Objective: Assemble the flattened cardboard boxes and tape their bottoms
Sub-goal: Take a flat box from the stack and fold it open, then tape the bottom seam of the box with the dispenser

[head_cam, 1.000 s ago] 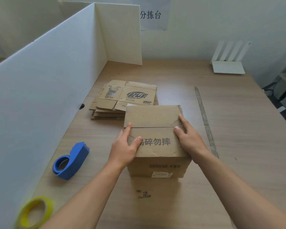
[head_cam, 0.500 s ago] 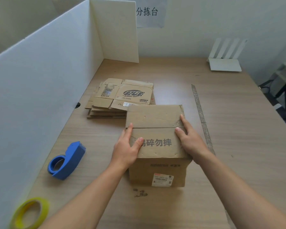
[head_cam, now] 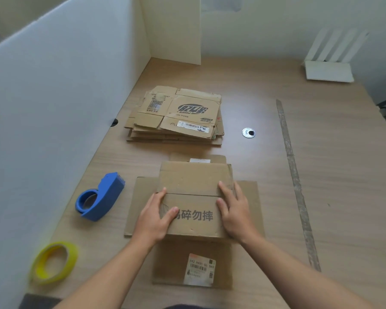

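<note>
Near the table's [head_cam: 334, 186] front edge, your left hand [head_cam: 154, 221] and right hand [head_cam: 235, 211] lie flat, fingers straight, pressing the upturned box's [head_cam: 194, 179] bottom flaps closed. The seam looks untaped; next, one hand should probably reach for the blue tape dispenser [head_cam: 105, 197] toward the left edge.

the box [head_cam: 194, 197] is brown cardboard, dull and a bit rough; the table [head_cam: 334, 175] looks like smooth wood; the tape holder [head_cam: 103, 197] is blue plastic; the yellow tape roll [head_cam: 54, 263] looks shiny
</note>
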`<state>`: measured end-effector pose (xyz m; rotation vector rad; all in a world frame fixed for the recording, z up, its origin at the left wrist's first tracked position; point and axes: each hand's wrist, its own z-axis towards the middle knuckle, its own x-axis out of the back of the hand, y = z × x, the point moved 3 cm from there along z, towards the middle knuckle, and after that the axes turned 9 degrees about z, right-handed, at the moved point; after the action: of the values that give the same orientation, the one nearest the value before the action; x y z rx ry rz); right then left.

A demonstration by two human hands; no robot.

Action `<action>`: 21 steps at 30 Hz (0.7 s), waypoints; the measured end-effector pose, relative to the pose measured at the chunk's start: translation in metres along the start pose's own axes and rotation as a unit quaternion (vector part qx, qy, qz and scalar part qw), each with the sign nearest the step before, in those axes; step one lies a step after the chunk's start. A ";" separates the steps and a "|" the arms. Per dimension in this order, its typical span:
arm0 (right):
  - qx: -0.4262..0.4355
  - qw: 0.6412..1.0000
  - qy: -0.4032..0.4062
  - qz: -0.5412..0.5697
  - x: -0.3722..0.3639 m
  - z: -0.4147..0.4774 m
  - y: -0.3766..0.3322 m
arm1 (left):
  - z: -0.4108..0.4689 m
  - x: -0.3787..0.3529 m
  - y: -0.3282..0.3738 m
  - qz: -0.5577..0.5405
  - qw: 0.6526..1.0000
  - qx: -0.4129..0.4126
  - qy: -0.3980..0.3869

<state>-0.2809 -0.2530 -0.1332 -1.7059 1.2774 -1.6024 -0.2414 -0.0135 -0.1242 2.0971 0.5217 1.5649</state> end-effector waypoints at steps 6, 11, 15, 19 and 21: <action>0.170 0.950 -0.014 -0.262 -0.029 -0.004 -0.034 | 0.009 0.002 -0.007 0.020 1.000 -0.009 -0.002; 0.134 0.936 -0.029 -0.325 -0.052 -0.008 -0.034 | 0.013 0.001 -0.011 0.029 0.999 -0.026 0.003; 0.122 0.935 -0.022 -0.334 -0.060 -0.006 -0.039 | 0.022 0.007 -0.018 0.048 0.998 -0.050 0.000; 0.094 0.948 -0.019 -0.304 -0.066 -0.005 -0.044 | 0.032 0.012 -0.028 0.039 0.996 -0.078 -0.001; 0.086 0.950 -0.015 -0.301 -0.068 -0.005 -0.046 | 0.036 0.013 -0.031 0.026 0.996 -0.084 -0.005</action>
<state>-0.2634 -0.1722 -0.1281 -2.1149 0.5914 -1.9315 -0.2038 0.0138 -0.1408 2.0054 0.3233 1.5678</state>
